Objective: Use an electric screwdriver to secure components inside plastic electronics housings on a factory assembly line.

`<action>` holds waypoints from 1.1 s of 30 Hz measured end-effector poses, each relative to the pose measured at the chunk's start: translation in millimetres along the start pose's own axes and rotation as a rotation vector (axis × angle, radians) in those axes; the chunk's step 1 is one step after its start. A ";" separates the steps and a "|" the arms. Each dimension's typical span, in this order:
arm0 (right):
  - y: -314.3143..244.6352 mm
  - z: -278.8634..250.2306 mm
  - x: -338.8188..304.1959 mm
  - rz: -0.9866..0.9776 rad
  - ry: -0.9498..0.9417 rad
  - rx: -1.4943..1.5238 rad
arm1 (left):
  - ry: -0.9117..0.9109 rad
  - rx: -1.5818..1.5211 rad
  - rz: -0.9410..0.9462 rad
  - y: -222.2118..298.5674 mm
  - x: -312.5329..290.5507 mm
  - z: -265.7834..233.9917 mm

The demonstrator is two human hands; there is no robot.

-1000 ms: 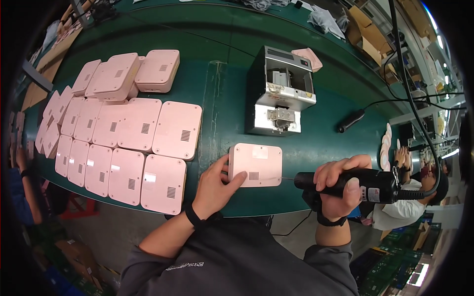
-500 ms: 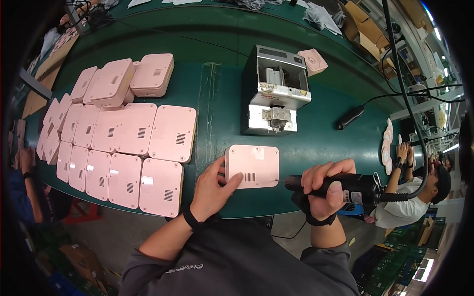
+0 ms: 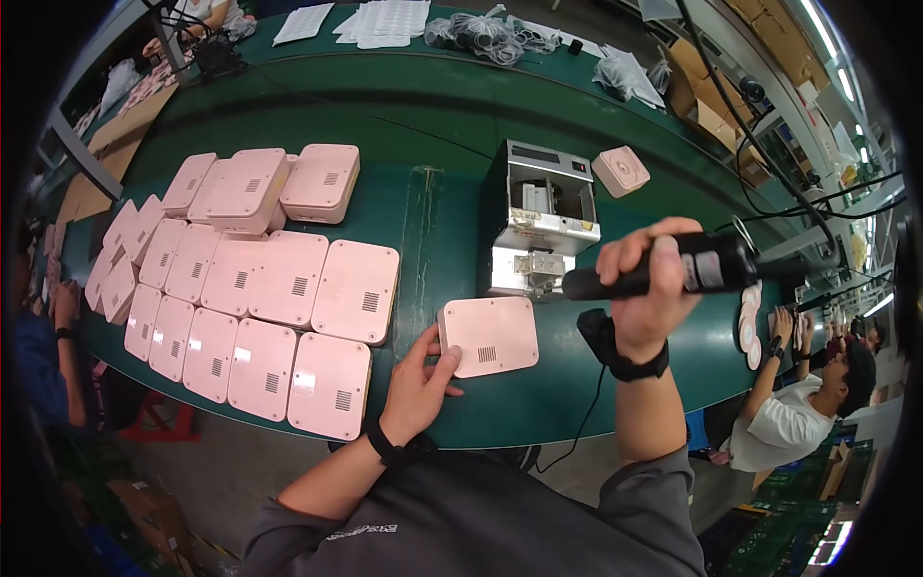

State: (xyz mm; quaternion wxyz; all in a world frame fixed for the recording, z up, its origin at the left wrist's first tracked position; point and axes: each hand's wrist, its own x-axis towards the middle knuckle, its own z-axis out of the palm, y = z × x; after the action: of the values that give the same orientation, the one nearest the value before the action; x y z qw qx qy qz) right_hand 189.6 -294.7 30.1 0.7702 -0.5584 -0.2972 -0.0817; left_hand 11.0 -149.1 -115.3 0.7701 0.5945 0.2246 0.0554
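A pink plastic case [image 3: 502, 327] with rounded corners, a slotted vent and small corner holes lies on the green table in front of me. My left hand [image 3: 413, 389] grips its left edge, the thumb resting on top. My right hand [image 3: 652, 288] is wrapped around a black corded electric screwdriver [image 3: 716, 263], raised to the right of the case. The driver's front end points left, close to the front of a metal screw feeder [image 3: 550, 226]. Its bit cannot be made out against the feeder.
Rows of similar pink cases [image 3: 332, 385] cover the left side, some stacked. Beyond the feeder sits another pink part [image 3: 623, 170]. Round pink pieces [image 3: 748, 327] lie at the right, near a co-worker [image 3: 793, 413]. Cables hang there; bagged cords [image 3: 490, 37] lie at the back.
My right hand has lifted the screwdriver away from the case's lower right corner, up toward the feeder. The left hand keeps its hold, and the case has turned slightly. The view has shifted.
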 end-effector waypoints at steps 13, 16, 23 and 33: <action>-24.3 7.2 -58.3 0.214 -0.148 0.127 | -0.014 0.030 -0.106 6.6 3.8 -2.8; -27.5 11.5 -65.7 0.195 -0.232 0.128 | -0.014 0.025 -0.112 4.1 4.4 -3.4; -17.9 17.8 -83.2 0.244 -0.246 0.085 | -0.053 -0.009 -0.167 5.2 5.0 -5.1; -13.4 18.8 -84.0 0.240 -0.280 0.093 | -0.026 -0.030 -0.153 2.6 6.2 -4.5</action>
State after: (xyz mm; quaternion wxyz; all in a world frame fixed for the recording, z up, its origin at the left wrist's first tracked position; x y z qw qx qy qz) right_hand 108.6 -299.8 -1.4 0.7504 -0.5597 -0.3362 0.1031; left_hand 15.1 -142.1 -115.4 0.7837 0.5647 0.2585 -0.0082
